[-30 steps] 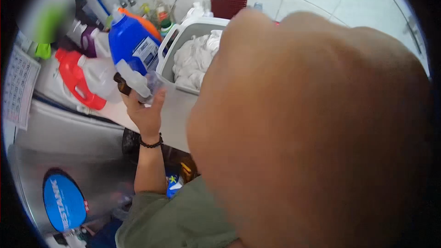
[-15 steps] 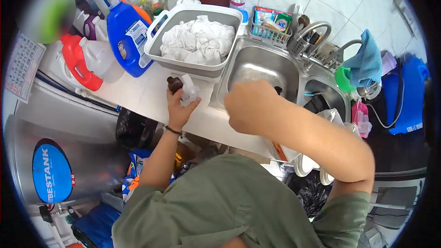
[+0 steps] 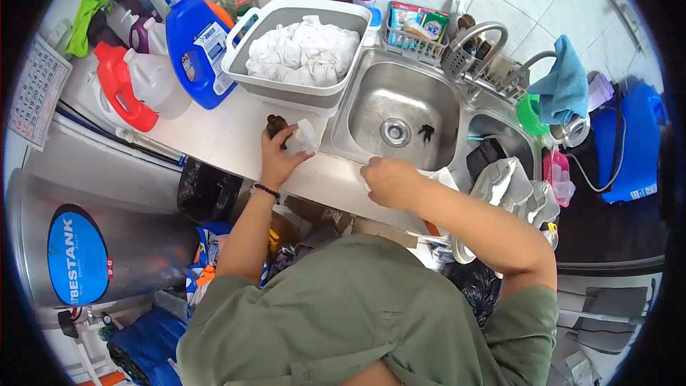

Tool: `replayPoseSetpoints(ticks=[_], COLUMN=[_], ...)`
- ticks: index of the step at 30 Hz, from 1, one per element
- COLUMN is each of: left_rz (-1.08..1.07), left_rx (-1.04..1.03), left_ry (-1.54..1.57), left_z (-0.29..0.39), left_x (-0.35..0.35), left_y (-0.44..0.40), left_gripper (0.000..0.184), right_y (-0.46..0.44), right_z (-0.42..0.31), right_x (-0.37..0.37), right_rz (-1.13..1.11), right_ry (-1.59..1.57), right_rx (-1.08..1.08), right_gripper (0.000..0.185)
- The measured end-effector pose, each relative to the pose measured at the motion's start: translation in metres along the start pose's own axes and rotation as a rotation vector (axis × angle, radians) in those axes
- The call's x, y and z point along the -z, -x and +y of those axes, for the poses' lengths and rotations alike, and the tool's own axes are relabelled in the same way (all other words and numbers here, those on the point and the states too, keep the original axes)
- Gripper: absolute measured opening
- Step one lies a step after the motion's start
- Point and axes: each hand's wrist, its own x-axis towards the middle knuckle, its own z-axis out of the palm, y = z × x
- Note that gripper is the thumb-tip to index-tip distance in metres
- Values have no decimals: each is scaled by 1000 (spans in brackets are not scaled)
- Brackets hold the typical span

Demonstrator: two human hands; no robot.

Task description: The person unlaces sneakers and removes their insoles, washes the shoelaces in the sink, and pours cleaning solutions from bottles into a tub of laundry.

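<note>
Over the counter (image 3: pixel 236 136), my left hand (image 3: pixel 277 161) is closed around a small dark brown bottle-like object (image 3: pixel 275 126) with a knobbed top. A crumpled white tissue-like piece (image 3: pixel 306 137) sits in the same grip, between the thumb and fingers. At the sink's front edge, my right hand (image 3: pixel 394 183) is closed with its fingers curled under. A sliver of white shows at its fingertips, too small to name. Behind my left hand stands a grey-and-white tub (image 3: pixel 236 71) with white cloth (image 3: pixel 304 53) heaped in it.
The steel sink (image 3: pixel 364 111) has a black scrap (image 3: pixel 426 132) near its drain. Blue (image 3: pixel 204 57) and red-handled jugs (image 3: pixel 121 89) line the left. A sponge basket (image 3: pixel 411 43), faucet (image 3: pixel 493 32) and blue cloth (image 3: pixel 568 86) stand behind; white trays (image 3: pixel 504 182) lie at right.
My right hand has come down and nearer to me from over the sink, uncovering the drain, and its forearm is lower. My left hand keeps its hold; the white piece has shifted in it.
</note>
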Motion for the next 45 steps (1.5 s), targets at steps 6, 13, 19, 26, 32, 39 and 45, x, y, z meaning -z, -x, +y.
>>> replayPoseSetpoints(ticks=[6,13,19,26,32,39,45], left_rz=[-69,43,98,53,102,42,412], left_rx=[-28,-92,-120,-62,-59,-32,-282], left_ry=[-8,-31,-62,-193,-186,-166,-449], left_z=[0,-2,-2,2,-1,-29,28], left_x=[9,9,7,9,22,33,62], left_y=[-5,-7,-12,-7,-3,0,39], left_gripper=[67,51,52,65,73,71,74], right_y=[-31,25,122,183,143,103,104], right_z=[-9,-25,-17,-9,-15,-2,14], right_x=[-20,30,74,-23,-108,-150,-137], right_rz=[-209,157,721,1207,1239,1348,1294], right_ry=[126,75,-25,-284,-699,-930,-850], right_rx=[-5,45,-32,-403,-578,-551,-557], right_gripper=[31,47,46,71,125,109,88])
